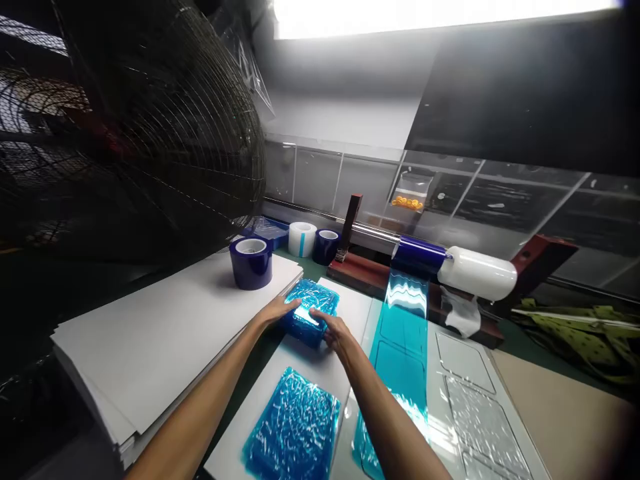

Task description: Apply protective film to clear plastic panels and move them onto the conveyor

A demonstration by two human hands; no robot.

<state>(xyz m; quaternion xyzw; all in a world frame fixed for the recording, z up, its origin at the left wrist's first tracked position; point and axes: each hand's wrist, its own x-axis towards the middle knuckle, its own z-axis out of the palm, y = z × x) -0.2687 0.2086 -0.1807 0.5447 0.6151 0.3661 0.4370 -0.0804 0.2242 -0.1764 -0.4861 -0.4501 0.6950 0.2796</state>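
Between my two hands is a thick stack of shiny blue film-covered sheets, at the far end of a white board. My left hand grips its left side, thumb on top. On the opposite edge, my right hand has fingers curled around the side and a digit over the top. The undersides of both hands are hidden. A second stack of blue film-covered sheets lies nearer to me on the same board. Right of my hands, a strip of blue film runs down from a blue film roll.
A tall stack of white sheets at left carries a dark blue tape roll. Behind stand a white roll and another blue roll. A large fan looms left. Clear outlined panels lie right, below a white roller.
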